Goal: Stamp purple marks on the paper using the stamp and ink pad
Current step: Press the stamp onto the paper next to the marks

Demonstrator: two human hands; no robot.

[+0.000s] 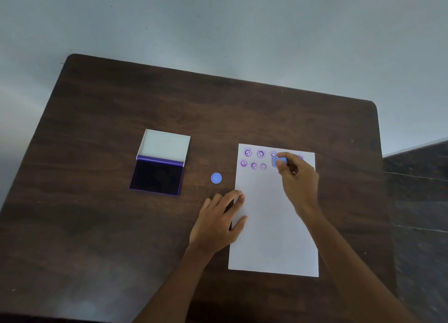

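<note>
Two forearms are reaching up from the bottom edge, and they are ending in two bare hands over a dark wooden table [121, 118]. One left hand [219, 222] is lying flat with the fingers spread, pressing on the left edge of one white paper [271, 225], partly on the sheet and partly on the table. One right hand [298, 179] is pinching one small blue stamp [278, 162] between the thumb and the fingers, holding it on the upper part of the paper, at the end of the second row of marks.

Purple marks [260, 154] are showing on the sheet — round smiling faces. I am counting seven that are visible: four in the top row, of which one is peeking out to the right of the fingers, and three in the second row. If more are hiding under the hand, I cannot tell.

One ink pad [157, 177] is lying open to the left, well apart from the paper, its white lid standing back and its dark purple pad facing up. One round blue cap [216, 178] is lying between the ink pad and the paper — touching neither.
</note>
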